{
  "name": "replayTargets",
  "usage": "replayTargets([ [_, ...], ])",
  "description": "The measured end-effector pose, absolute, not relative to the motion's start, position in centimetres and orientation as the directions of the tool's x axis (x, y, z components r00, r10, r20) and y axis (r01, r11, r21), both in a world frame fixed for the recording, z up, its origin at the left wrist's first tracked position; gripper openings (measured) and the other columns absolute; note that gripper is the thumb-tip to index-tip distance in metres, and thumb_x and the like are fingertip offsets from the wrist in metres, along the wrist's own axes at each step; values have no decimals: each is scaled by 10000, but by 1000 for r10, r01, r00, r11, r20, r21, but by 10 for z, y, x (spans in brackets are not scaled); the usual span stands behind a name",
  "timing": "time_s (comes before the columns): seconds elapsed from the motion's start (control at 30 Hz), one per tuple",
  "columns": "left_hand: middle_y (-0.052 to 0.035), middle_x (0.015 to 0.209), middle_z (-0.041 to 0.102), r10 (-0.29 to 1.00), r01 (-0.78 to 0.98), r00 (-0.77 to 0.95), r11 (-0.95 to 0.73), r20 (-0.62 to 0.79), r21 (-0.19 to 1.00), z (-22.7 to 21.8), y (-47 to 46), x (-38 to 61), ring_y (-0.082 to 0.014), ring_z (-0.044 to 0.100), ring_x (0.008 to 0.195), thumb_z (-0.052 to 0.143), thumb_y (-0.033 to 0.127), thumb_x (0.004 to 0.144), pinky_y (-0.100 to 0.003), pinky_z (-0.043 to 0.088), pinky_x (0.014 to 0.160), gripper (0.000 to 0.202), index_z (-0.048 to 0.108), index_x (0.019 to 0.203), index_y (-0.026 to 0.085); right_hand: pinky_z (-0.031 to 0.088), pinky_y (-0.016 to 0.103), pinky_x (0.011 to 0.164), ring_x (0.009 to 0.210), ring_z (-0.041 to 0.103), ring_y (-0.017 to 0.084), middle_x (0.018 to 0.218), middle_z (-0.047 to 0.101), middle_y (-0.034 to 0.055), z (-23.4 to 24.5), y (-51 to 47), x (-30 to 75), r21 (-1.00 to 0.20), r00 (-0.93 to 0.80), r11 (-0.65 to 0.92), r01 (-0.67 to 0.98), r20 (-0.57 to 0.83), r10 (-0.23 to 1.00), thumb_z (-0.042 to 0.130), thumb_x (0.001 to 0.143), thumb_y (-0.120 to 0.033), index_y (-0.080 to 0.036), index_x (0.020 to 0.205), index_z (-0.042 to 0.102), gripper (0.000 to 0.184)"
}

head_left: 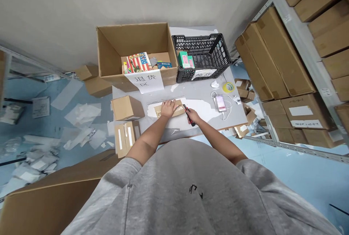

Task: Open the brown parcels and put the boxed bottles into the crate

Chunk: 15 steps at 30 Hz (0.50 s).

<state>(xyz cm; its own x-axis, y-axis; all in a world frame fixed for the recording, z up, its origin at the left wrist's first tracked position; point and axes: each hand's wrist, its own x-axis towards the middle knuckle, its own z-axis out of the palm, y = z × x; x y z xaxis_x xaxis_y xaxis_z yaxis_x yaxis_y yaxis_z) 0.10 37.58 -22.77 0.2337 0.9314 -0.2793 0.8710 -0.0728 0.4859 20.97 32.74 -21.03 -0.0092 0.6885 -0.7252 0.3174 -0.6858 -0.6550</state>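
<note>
A small flat cardboard parcel (178, 110) lies on the grey table (196, 93) in front of me. My left hand (168, 108) rests on top of it with fingers spread flat, pressing it down. My right hand (193, 116) is closed round a red and black utility knife (187, 113), whose tip sits at the parcel's right end.
A big open carton (136, 51) with books and a paper label stands at the table's back, a black plastic crate (203, 57) beside it. A phone with cable (220, 103) and tape roll (228, 86) lie right. Small boxes (127, 108) sit left; shelves of cartons (286, 64) stand right.
</note>
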Motion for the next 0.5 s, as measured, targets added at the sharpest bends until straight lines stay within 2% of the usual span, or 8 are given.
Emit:
replayTargets([
  [0.17,-114,1610,449,913,870,240,-52,-330,490,-215,369,0,-338,323,1537,520,538,1027,-481,238,1270,651,404,1643,366,472,196,406,384,572,121,555,566,-95,-218,353,215,-748,48,-599,286,-614,788,615,1028,-443,-245,1011,522,220],
  [0.3,-122,1675,360,917,861,292,-128,-273,493,-210,359,5,-353,258,1565,484,497,1038,-496,201,1282,666,363,1664,305,448,193,411,410,561,112,572,556,-100,-222,383,201,-726,35,-555,407,-594,803,804,901,-376,-231,990,552,305],
  [0.4,-147,1609,425,888,838,376,-204,-264,507,-213,348,11,-355,313,1524,500,532,1025,-468,221,1268,657,418,1625,279,435,196,412,427,565,116,573,545,-99,-223,398,195,-681,61,-597,424,-636,769,872,832,-346,-214,995,572,366],
  [0.5,-180,1501,502,883,842,407,-263,-233,471,-221,343,16,-368,402,1438,559,585,992,-468,285,1211,661,490,1555,245,423,197,409,425,553,115,551,531,-96,-222,403,195,-647,98,-643,410,-670,736,920,769,-336,-200,986,587,421],
])
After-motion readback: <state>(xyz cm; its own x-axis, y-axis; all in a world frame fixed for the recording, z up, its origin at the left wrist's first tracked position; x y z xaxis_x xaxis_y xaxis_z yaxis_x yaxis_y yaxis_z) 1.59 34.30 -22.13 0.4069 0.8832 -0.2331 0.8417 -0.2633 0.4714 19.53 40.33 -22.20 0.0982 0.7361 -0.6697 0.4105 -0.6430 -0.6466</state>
